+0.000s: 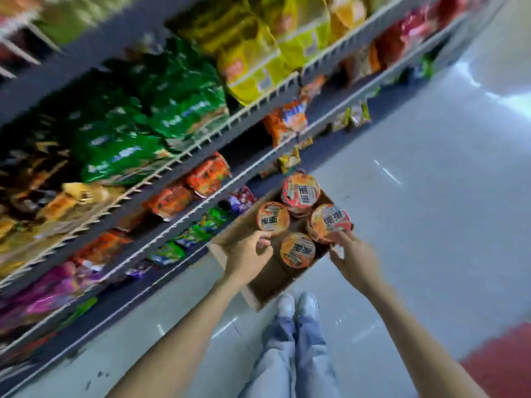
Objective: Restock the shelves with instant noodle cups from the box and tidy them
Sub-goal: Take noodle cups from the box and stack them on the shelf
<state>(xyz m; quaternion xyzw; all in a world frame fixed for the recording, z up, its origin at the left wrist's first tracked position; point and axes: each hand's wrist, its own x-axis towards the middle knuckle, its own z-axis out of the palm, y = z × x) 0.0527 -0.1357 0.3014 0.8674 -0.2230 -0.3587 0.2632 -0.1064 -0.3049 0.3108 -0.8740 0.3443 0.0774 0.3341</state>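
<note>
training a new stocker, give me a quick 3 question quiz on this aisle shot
1. True or false: the cardboard box sits on the floor.
2. How many noodle cup lids show in the box? A) two B) four C) six
3. Which hand reaches the left cup?

Key:
1. True.
2. B: four, counting the far cup and near cup.
3. The left hand, fingers curled at its side; the right hand is at the right cup. Blur hides whether either grip has closed.
</note>
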